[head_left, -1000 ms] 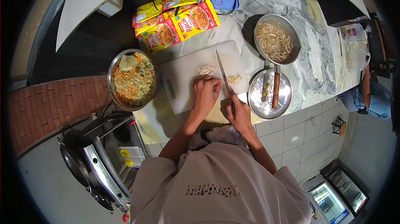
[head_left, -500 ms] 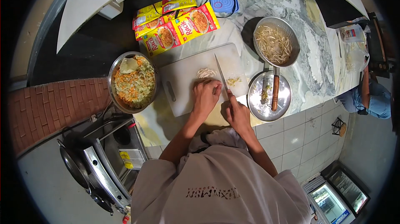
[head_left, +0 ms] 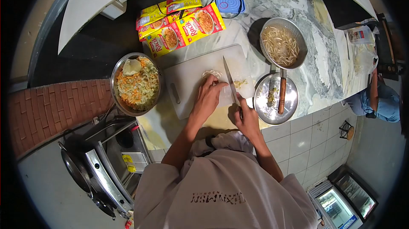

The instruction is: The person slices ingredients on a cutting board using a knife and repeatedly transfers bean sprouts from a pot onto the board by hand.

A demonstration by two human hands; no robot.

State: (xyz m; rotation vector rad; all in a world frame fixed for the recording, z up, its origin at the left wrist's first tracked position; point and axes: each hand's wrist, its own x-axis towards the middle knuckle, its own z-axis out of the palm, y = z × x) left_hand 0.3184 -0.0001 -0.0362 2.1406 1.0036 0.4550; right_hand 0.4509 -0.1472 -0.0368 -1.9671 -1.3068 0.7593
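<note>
My right hand (head_left: 247,120) grips a kitchen knife (head_left: 228,73), its blade lying over the white cutting board (head_left: 183,71) and pointing away from me. Left of the blade, a small bunch of bean sprouts (head_left: 211,74) lies on the board. My left hand (head_left: 208,97) rests there with bent fingers pressing on the sprouts; the thumb sticks out towards the knife. Chopped bits (head_left: 241,83) are scattered just right of the blade. The fingertips of my left hand are partly hidden.
At the left stands a pan of shredded vegetables (head_left: 138,88). To the right are a saucepan of bean sprouts in water (head_left: 280,43) and a metal lid (head_left: 260,105) with scraps. Seasoning packets (head_left: 170,37) and a blue container lid (head_left: 230,1) lie behind. Another person (head_left: 381,101) is at far right.
My left hand has shifted slightly forward onto the sprouts, its thumb spreading more from the fingers. The knife and right hand have moved a little to the right.
</note>
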